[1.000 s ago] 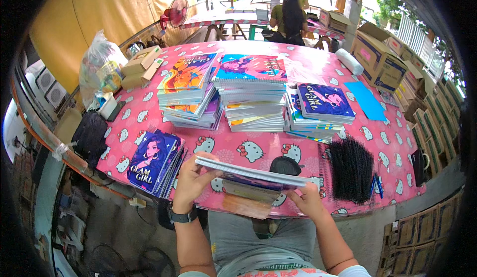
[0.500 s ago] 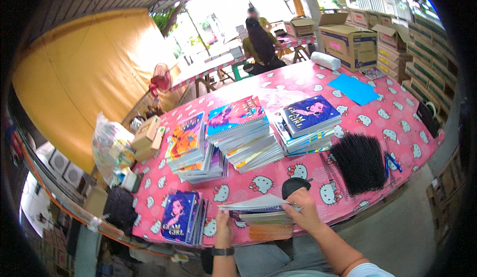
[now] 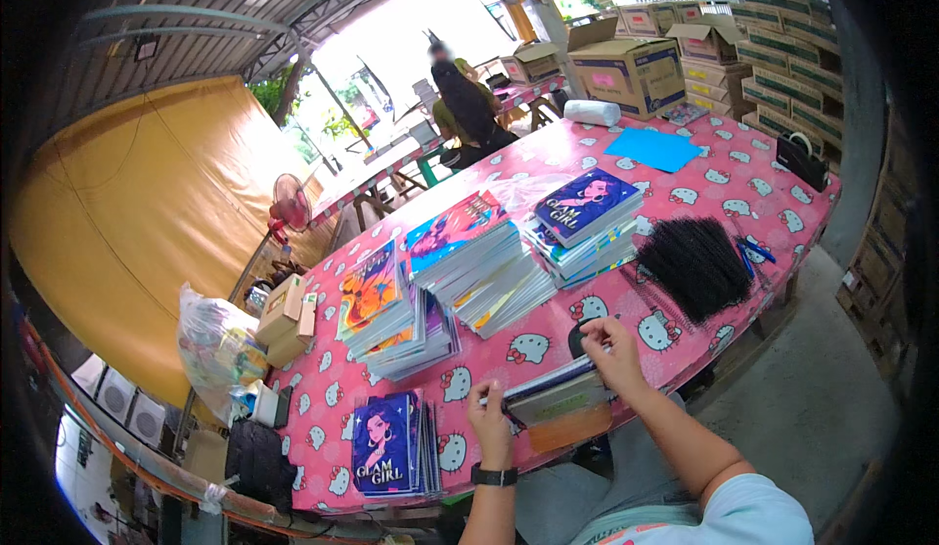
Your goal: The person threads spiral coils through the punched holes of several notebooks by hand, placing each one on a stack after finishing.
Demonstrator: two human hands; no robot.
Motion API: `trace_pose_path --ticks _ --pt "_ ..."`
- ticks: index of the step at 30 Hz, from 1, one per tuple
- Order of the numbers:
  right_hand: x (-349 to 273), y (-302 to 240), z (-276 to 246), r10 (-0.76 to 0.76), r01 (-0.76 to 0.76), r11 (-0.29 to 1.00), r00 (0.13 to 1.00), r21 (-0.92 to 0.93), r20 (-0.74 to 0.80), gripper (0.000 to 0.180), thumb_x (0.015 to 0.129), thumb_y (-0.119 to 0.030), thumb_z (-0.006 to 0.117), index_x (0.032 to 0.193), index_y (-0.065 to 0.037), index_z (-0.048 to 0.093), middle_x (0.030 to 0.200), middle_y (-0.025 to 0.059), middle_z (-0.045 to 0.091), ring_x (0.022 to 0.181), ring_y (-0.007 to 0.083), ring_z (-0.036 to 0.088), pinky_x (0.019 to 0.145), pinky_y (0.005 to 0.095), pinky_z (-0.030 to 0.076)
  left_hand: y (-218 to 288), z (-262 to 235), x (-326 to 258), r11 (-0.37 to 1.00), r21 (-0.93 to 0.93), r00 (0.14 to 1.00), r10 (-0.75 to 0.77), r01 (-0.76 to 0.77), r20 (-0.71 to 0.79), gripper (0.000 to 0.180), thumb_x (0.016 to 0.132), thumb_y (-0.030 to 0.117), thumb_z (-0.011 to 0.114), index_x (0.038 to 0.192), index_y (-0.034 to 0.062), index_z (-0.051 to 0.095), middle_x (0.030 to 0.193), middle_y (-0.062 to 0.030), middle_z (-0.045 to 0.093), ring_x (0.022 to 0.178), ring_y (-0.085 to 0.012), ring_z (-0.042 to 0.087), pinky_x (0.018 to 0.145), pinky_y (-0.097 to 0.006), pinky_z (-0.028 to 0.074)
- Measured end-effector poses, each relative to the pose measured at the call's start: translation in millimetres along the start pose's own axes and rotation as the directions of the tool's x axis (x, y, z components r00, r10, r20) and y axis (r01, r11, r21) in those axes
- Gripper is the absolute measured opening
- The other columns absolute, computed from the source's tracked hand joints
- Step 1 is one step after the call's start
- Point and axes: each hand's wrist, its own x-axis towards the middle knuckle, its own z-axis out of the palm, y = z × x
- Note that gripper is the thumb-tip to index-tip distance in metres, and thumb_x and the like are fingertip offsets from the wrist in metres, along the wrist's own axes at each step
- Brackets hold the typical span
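Note:
A stack of sheets (image 3: 558,395) stands edge-up at the table's near edge, between my two hands, above an orange-brown wooden piece (image 3: 570,430). My left hand (image 3: 491,428) is closed at the stack's left end. My right hand (image 3: 616,357) has its fingers curled and pinched at the right end; what lies in them is too small to make out. Behind it, partly covered, is a black rounded object (image 3: 579,338). To the left lie spiral notebooks (image 3: 381,444) with dark blue covers. Black spiral binding coils (image 3: 693,269) lie bunched at the right, with blue pens (image 3: 757,251) beside them.
Tall notebook piles (image 3: 489,271) fill the table's middle. Blue sheets (image 3: 653,149) and a white roll (image 3: 592,113) lie farther back. Small cartons (image 3: 282,315) and a plastic bag (image 3: 217,344) stand left. Large boxes (image 3: 626,70) stand behind; another person (image 3: 465,105) sits at a far table.
The view has shifted and turned. My hands have risen slightly at the stack's ends, and the right fingers are now more curled. The upper sheets, tilted open before, now sit closer together.

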Motion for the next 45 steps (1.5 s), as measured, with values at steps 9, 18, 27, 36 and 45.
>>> trace_pose_path --ticks 9,18,27,36,45 --pt "-10.4 1.1 5.0 0.185 -0.199 0.962 0.979 0.189 0.088 0.019 0.086 -0.019 0.055 0.085 -0.001 0.061 0.078 0.0064 0.065 0.074 0.0113 0.058 0.071 0.0254 0.044 9.7 -4.2 0.4 0.991 0.12 0.994 0.054 -0.065 0.096 0.021 0.09 0.021 0.057 0.086 0.0009 0.06 0.08 -0.0018 0.06 0.074 -0.0094 0.051 0.07 -0.025 0.042" --pt "-14.2 4.4 13.9 0.109 -0.121 0.976 0.991 0.181 0.074 0.022 0.085 -0.02 0.052 0.079 -0.001 0.061 0.077 0.0076 0.064 0.071 0.0121 0.058 0.069 0.0251 0.044 -12.0 -11.3 4.9 0.986 0.108 0.991 0.122 -0.127 0.051 0.021 0.089 0.021 0.057 0.087 -0.0003 0.059 0.082 -0.0041 0.062 0.077 -0.0107 0.053 0.073 -0.026 0.043" --pt "-11.8 25.4 12.9 0.029 -0.032 0.997 0.999 0.07 0.037 0.024 0.085 -0.025 0.059 0.082 -0.002 0.065 0.077 0.0022 0.062 0.075 0.0099 0.055 0.07 0.0261 0.044 -0.1 -9.2 4.2 0.989 -0.113 0.99 0.107 -0.096 0.094 0.014 0.085 0.018 0.057 0.088 0.0036 0.057 0.082 -0.0017 0.054 0.078 -0.0123 0.049 0.076 -0.026 0.04" --pt "-14.4 17.0 8.1 0.052 -0.055 0.998 0.997 0.043 0.065 0.021 0.086 -0.022 0.058 0.083 -0.002 0.065 0.08 0.0012 0.062 0.078 0.0089 0.055 0.072 0.0259 0.043 8.6 2.4 0.4 0.975 -0.22 0.996 0.042 -0.023 0.083 0.007 0.084 0.01 0.054 0.086 0.0039 0.051 0.079 -0.0031 0.051 0.076 -0.0126 0.049 0.072 -0.026 0.041" --pt "-3.2 28.8 -3.8 0.032 -0.129 0.935 0.958 0.331 0.284 0.041 0.094 -0.04 0.044 0.095 -0.003 0.062 0.086 0.0042 0.063 0.084 0.0124 0.057 0.076 0.0272 0.043 -13.3 0.0 13.0 0.974 -0.186 0.989 0.142 -0.13 0.051 0.01 0.084 0.011 0.053 0.082 0.0015 0.052 0.076 -0.0035 0.05 0.073 -0.0128 0.047 0.071 -0.025 0.039"
